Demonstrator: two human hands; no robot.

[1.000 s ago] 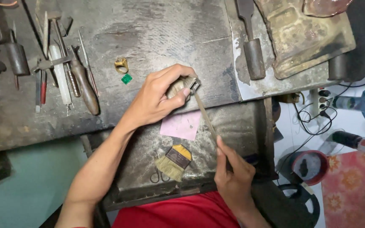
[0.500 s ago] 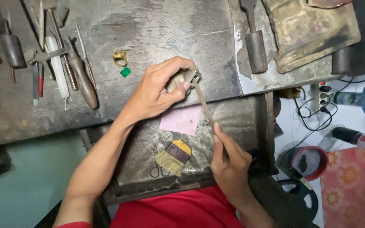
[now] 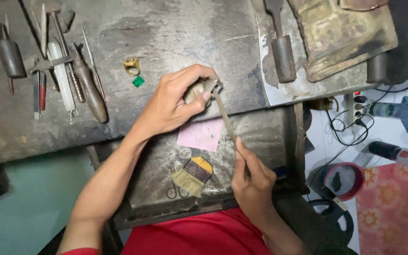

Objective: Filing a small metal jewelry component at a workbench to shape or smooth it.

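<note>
My left hand (image 3: 178, 101) grips a small metal piece (image 3: 215, 86) against a wooden peg at the front edge of the workbench (image 3: 166, 33). In my right hand (image 3: 251, 182) is a thin flat file (image 3: 225, 120), its tip resting on the metal piece. Below the file a pink paper (image 3: 200, 135) lies in the drawer tray (image 3: 270, 127). A small brush (image 3: 192, 174) lies in the tray near my right hand. A gold ring (image 3: 132, 66) and a green stone (image 3: 138, 81) sit on the bench, left of my left hand.
Files, gravers and wooden-handled tools (image 3: 62, 71) lie at the bench's left. A hammer-like tool (image 3: 282, 52) and a worn metal block (image 3: 345, 33) rest on a plate at the right. Cables (image 3: 350, 123), a round red container (image 3: 343, 182) and a patterned mat (image 3: 395, 208) are on the floor.
My right hand has slid the file a little along the metal piece, moving slightly forward. My left hand keeps its grip in the same place.
</note>
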